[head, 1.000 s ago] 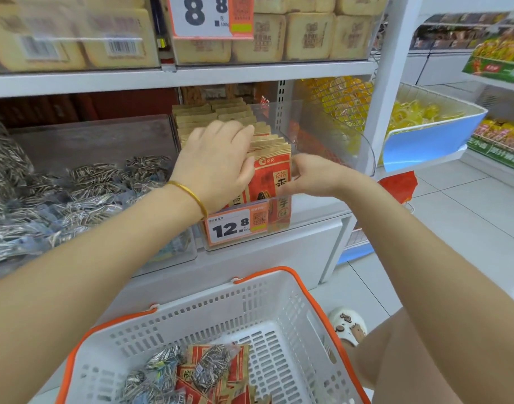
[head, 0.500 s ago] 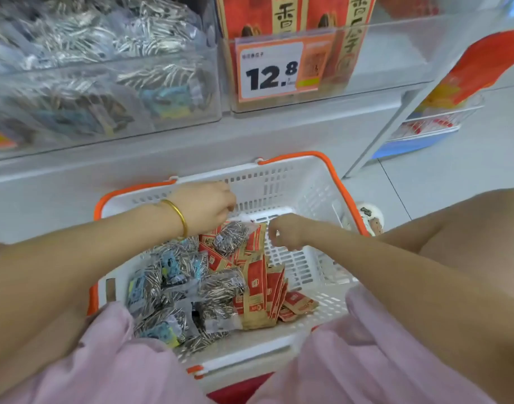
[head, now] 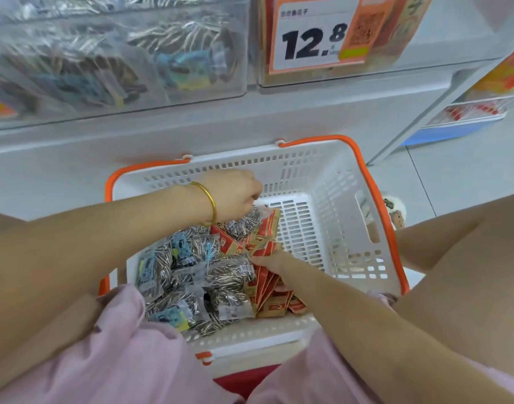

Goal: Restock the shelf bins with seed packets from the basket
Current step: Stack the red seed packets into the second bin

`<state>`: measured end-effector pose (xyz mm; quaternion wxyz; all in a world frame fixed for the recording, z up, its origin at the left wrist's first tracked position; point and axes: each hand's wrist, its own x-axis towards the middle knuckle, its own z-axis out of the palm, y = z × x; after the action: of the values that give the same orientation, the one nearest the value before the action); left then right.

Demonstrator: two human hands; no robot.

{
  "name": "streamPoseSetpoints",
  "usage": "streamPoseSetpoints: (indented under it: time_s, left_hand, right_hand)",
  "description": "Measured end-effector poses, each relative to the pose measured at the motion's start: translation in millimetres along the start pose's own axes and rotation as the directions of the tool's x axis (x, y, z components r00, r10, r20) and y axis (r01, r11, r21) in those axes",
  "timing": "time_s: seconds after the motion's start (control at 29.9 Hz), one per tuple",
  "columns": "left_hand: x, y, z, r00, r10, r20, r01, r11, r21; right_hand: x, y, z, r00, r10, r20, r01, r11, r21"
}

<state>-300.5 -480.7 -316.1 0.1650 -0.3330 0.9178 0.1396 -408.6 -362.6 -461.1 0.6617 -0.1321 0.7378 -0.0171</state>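
Shop: right hand [head: 271,262] now on packets [head: 264,243]

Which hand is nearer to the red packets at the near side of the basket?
Right. The right hand has its fingers among the red packets. The left hand is farther back, near the far wall of the basket, at the corner of a clear packet.

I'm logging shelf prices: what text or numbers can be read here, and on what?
"12.8": price tag on the front of the clear shelf bin.
Small characters above that price: too blurred to read.
Print on the red packets and clear seed packets in the basket: too small to read.
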Motion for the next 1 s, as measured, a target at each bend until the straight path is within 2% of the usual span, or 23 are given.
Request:
streamPoseSetpoints:
  time_s: [0.2, 0.3, 0.4, 0.5, 0.6, 0.67, 0.74, 0.77, 0.84, 0.87, 0.9, 0.94, 1.0]
  left_hand:
    - [-8.7, 0.6, 1.9, 0.997, -0.010, 0.071, 0.012, 1.000, -0.024]
    - [-10.3, 9.0, 3.8, 0.987, 0.069, 0.147, -0.048, 0.989, -0.137]
    - [-11.7, 21.3, 5.0, 0.972, 0.152, 0.178, -0.096, 0.953, -0.287]
    - [-13.9, 34.6, 6.4, 0.975, 0.197, 0.101, -0.163, 0.948, -0.272]
    - [-11.6, 41.2, 7.3, 0.972, 0.200, -0.121, -0.217, 0.966, -0.140]
    - [-9.0, 40.7, 1.7, 0.956, 0.181, -0.230, -0.213, 0.969, -0.124]
    - [-7.5, 36.6, -8.6, 0.956, 0.116, -0.268, -0.169, 0.968, -0.185]
    - [-7.3, 33.3, -14.7, 0.961, 0.057, -0.270, -0.123, 0.965, -0.233]
    - [-6.6, 23.6, -27.1, 0.966, -0.077, -0.245, -0.022, 0.926, -0.377]
    - [-6.3, 18.9, -32.3, 0.972, -0.121, -0.203, 0.014, 0.887, -0.461]
    - [-6.4, 15.0, -37.5, 0.979, -0.137, -0.151, 0.036, 0.845, -0.534]
    - [-6.7, 12.2, -41.5, 0.985, -0.140, -0.104, 0.052, 0.802, -0.595]
    - [-8.9, 10.3, -48.9, 0.990, -0.137, -0.038, 0.072, 0.714, -0.696]
  right_hand:
    - [-12.5, -14.7, -34.5, 0.992, -0.086, -0.089, 0.089, 0.995, 0.039]
    - [-30.8, -29.2, -80.8, 0.993, -0.060, -0.097, 0.083, 0.965, 0.249]
    - [-53.6, -35.3, -118.8, 0.997, 0.050, -0.051, -0.020, 0.885, 0.466]
    - [-75.3, -39.6, -125.7, 0.997, 0.020, 0.080, -0.063, 0.811, 0.582]
    - [-86.7, -43.7, -112.3, 0.973, -0.051, 0.225, -0.100, 0.784, 0.613]
    - [-90.2, -45.8, -105.7, 0.950, -0.074, 0.304, -0.122, 0.806, 0.579]
    - [-98.9, -47.2, -107.5, 0.940, -0.082, 0.333, -0.102, 0.860, 0.500]
    - [-104.8, -47.7, -111.3, 0.951, -0.083, 0.298, -0.052, 0.907, 0.419]
    - [-118.0, -47.2, -120.2, 0.985, -0.146, 0.089, 0.132, 0.979, 0.153]
    - [-123.6, -46.7, -124.7, 0.969, -0.245, -0.035, 0.245, 0.969, -0.012]
    - [-127.0, -46.3, -129.5, 0.918, -0.381, -0.112, 0.362, 0.918, -0.161]
    - [-132.2, -46.3, -132.5, 0.851, -0.513, -0.106, 0.477, 0.842, -0.252]
    - [-143.7, -45.1, -131.9, 0.745, -0.663, 0.070, 0.660, 0.718, -0.221]
